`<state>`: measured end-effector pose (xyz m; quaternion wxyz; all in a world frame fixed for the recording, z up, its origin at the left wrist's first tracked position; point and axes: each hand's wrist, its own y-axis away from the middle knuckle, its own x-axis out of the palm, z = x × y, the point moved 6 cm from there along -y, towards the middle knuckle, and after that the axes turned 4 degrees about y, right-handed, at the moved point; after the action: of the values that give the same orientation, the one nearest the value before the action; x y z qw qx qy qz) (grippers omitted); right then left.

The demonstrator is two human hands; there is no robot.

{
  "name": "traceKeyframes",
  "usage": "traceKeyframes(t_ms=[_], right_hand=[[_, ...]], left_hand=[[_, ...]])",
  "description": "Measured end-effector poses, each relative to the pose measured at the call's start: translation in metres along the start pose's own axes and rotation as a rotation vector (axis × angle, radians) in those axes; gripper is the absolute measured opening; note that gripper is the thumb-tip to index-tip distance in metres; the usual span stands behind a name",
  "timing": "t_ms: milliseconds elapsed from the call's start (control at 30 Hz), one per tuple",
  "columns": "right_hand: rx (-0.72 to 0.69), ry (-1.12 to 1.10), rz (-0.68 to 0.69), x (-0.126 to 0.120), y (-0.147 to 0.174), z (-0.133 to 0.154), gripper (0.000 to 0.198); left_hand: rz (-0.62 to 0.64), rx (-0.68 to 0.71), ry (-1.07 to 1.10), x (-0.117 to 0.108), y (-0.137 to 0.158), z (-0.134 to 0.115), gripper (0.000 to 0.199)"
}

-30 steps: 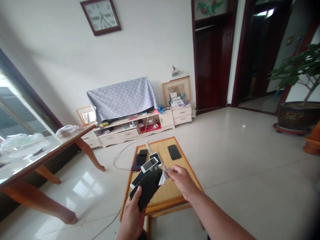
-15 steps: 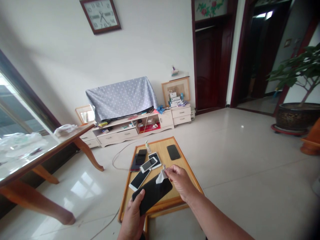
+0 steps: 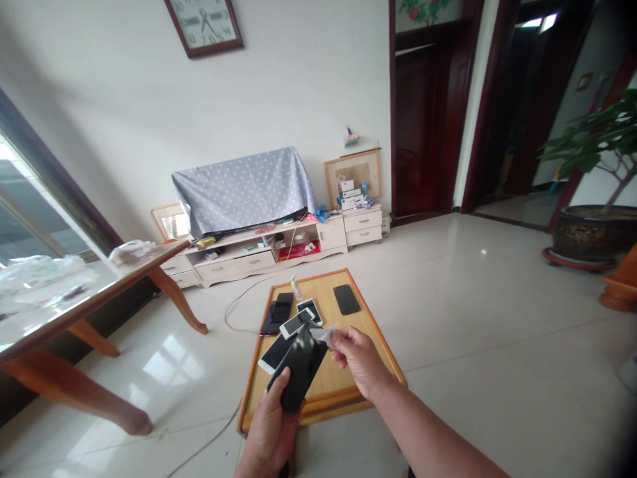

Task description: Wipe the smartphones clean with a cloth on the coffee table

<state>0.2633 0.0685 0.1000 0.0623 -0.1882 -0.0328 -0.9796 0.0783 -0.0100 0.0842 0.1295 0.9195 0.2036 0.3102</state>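
My left hand [image 3: 273,413] grips a black smartphone [image 3: 301,373] by its lower end, thumb along the edge, the screen tilted up toward me. A small whitish cloth or tissue [image 3: 324,333] is pinched between the fingers of my right hand [image 3: 357,358], at the phone's top end. Beyond them, on a low wooden table [image 3: 375,362], lie several other phones: a white one [image 3: 297,323] resting across others, a white-edged one [image 3: 273,355] partly hidden by the held phone, a black one [image 3: 282,307] at the left and another black one [image 3: 346,299] at the right.
A small pump bottle [image 3: 296,287] stands at the table's far edge. To the left is a larger table [image 3: 149,262] with plastic bags on it. A low cabinet [image 3: 259,262] lines the wall, and a cable [image 3: 226,315] runs over the floor.
My left hand has turned the phone more upright, its top end now pointing farther away. The cloth in my right hand has moved from over the screen to the phone's top end.
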Motion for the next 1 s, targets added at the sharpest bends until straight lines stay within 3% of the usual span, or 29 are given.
traceKeyframes(t_ms=[333, 500, 633, 767, 867, 1000], right_hand=[[0.043, -0.114, -0.029, -0.002, -0.004, -0.003, 0.042], [0.037, -0.086, -0.048, 0.0, -0.004, -0.001, 0.045], [-0.026, 0.024, 0.002, 0.016, 0.009, -0.002, 0.045], [-0.124, 0.169, 0.113, 0.04, 0.027, -0.006, 0.04], [-0.157, 0.21, 0.1, 0.037, 0.023, -0.003, 0.04], [-0.116, 0.133, -0.071, 0.008, -0.002, 0.006, 0.046]], left_hand=[[0.203, -0.161, -0.003, 0.01, 0.007, 0.0, 0.064], [0.138, -0.206, 0.112, 0.014, 0.002, 0.004, 0.05], [0.08, -0.177, 0.187, 0.022, -0.005, 0.007, 0.036], [0.029, -0.166, 0.239, 0.022, -0.013, 0.011, 0.004], [0.056, -0.198, 0.226, 0.023, -0.013, 0.012, 0.002], [0.112, -0.228, 0.202, 0.03, -0.005, 0.011, 0.022]])
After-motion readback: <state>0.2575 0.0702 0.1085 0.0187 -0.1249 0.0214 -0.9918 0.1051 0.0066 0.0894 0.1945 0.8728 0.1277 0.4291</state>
